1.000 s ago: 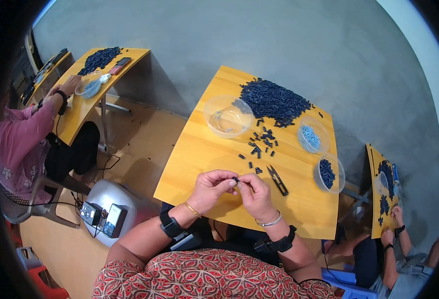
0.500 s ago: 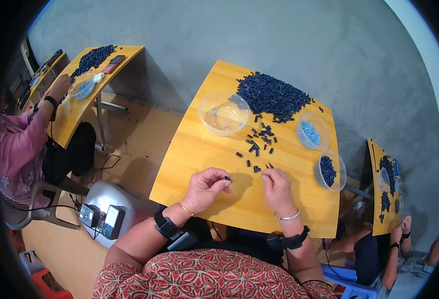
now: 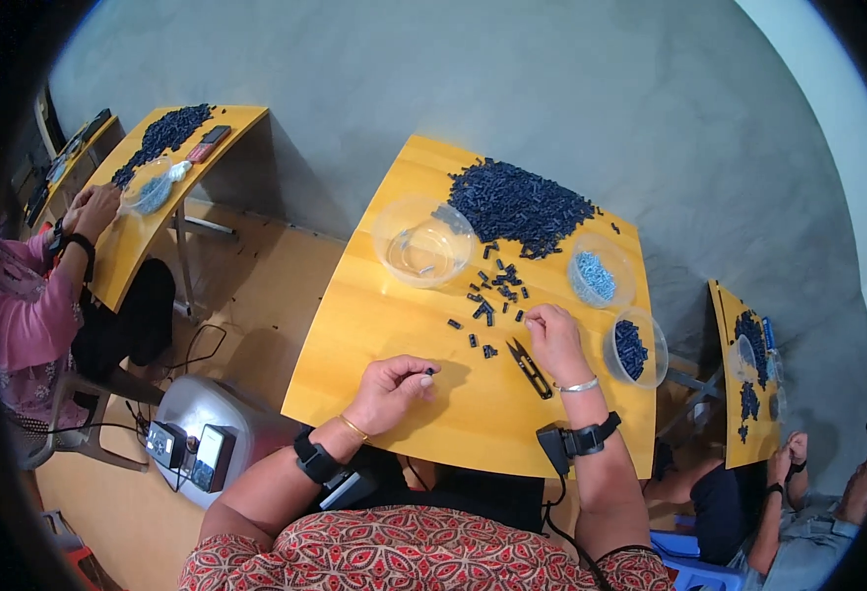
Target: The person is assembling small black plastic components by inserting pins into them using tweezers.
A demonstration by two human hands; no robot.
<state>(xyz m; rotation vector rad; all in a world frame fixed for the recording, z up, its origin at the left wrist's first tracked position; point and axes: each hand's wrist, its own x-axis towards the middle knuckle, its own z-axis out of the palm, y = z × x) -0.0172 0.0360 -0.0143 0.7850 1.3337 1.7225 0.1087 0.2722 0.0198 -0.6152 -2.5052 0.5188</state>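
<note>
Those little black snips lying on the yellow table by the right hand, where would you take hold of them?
Probably by the closed handle end of the black snips, nearest the person, coming from above with the right hand beside them. They lie flat on the yellow table, blades seemingly pointing away up-left, so the near end looks safest.

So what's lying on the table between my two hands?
In the head view, a few loose dark pieces and black snips lie between the left hand and right hand.
</note>
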